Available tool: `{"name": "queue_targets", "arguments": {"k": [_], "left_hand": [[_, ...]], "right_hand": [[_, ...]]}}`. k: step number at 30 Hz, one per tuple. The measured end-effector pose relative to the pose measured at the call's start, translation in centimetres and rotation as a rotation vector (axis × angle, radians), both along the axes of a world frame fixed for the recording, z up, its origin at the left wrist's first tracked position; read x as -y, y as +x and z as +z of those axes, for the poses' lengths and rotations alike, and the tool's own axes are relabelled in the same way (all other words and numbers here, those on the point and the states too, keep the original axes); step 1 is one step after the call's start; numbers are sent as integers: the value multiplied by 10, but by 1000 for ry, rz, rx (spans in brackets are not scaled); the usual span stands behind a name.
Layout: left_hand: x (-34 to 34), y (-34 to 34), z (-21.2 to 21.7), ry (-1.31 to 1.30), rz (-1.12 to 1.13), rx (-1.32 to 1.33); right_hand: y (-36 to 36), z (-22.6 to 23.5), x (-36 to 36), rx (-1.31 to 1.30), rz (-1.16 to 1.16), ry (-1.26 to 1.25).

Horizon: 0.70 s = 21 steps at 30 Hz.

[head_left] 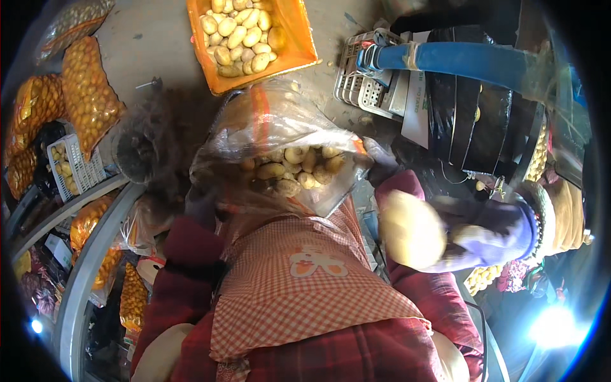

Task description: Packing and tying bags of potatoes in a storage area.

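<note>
A large clear plastic bag (280, 124) with an orange stripe is spread in front of me, with several potatoes (294, 167) showing inside its mouth. My right hand (380, 160), in a greyish glove, grips the right edge of the opening. At the left edge my left hand (201, 205) is dark and shadowed, its fingers closed on the plastic. From the right a co-worker's purple-gloved hand (468, 232) reaches in over my right forearm. A big pale potato (412, 230), blurred by motion, is at that hand's fingertips.
Beyond the bag stands an orange crate (294, 54) of potatoes. Filled mesh sacks (92, 95) and a white crate (86, 167) lie left, near a curved metal rail (95, 254). At right are a blue beam (471, 60), a white basket (353, 79) and a bright lamp (557, 328).
</note>
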<state>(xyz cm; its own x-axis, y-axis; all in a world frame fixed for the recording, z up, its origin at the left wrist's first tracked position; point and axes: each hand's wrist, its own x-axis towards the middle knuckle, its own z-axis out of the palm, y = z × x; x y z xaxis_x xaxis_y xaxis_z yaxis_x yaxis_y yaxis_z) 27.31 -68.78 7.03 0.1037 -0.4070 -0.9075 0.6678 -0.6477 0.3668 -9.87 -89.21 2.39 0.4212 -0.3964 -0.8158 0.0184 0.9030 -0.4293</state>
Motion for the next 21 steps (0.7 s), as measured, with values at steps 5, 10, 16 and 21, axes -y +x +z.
{"name": "queue_targets", "arguments": {"k": [5,10,16,21], "left_hand": [[15,-2,34,15,-44,117],[15,-9,10,-73,-97,266],[-16,3,27,-51,-46,308],[-42,3,8,116,-63,395]], "right_hand": [[-21,-2,-4,32,-182,21],[-37,16,-2,201,102,-193],[-3,82,-40,-597,207,-660],[13,113,-62,-543,377,-416]]}}
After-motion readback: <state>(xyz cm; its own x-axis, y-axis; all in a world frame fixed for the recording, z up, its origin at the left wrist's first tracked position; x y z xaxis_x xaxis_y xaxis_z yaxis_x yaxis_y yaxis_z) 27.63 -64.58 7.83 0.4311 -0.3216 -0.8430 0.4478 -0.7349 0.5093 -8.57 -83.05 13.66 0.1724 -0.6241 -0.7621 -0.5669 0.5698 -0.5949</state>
